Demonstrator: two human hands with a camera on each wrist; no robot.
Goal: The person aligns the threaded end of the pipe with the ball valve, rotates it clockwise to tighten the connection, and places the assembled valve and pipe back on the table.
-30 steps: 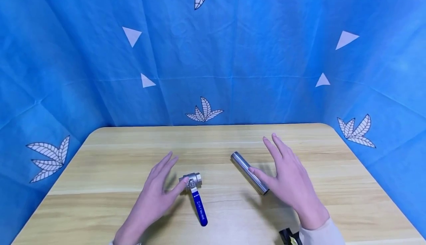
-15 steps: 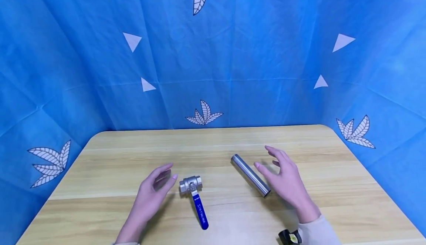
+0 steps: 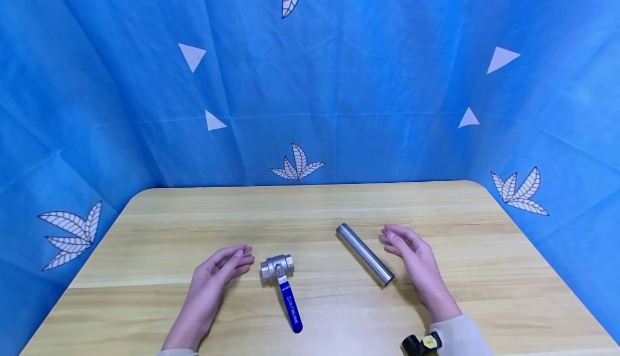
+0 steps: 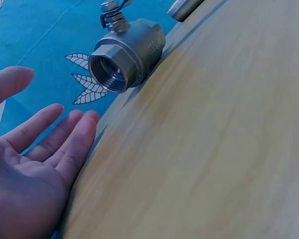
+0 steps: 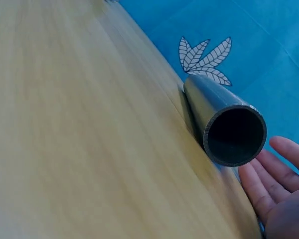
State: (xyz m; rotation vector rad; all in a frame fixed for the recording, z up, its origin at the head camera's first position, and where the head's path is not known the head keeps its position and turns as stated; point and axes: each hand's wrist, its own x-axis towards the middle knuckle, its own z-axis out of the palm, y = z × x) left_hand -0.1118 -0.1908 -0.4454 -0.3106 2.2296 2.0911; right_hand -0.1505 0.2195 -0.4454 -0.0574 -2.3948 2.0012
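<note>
A steel ball valve (image 3: 278, 268) with a blue lever handle (image 3: 291, 305) lies left of the table's middle. Its threaded opening (image 4: 109, 72) faces my left hand in the left wrist view. Just left of the valve, apart from it, my left hand (image 3: 213, 278) rests on its edge on the table with loosely bent fingers and holds nothing. A hollow metal tube (image 3: 364, 255) lies slantwise to the right of the valve. Beside the tube's right side is my right hand (image 3: 418, 262), holding nothing, its fingers relaxed. The tube's open end (image 5: 235, 135) shows in the right wrist view.
Both parts lie on a light wooden table (image 3: 319, 205) with rounded far corners. A blue cloth (image 3: 387, 76) with white leaf and triangle prints hangs behind it and along the sides. A black wrist device (image 3: 420, 343) sits at the right sleeve.
Both hands have come down from above the table toward its surface, their fingers drawing in from a wider spread. The left hand has moved away from the valve. Valve and tube stay in place.
</note>
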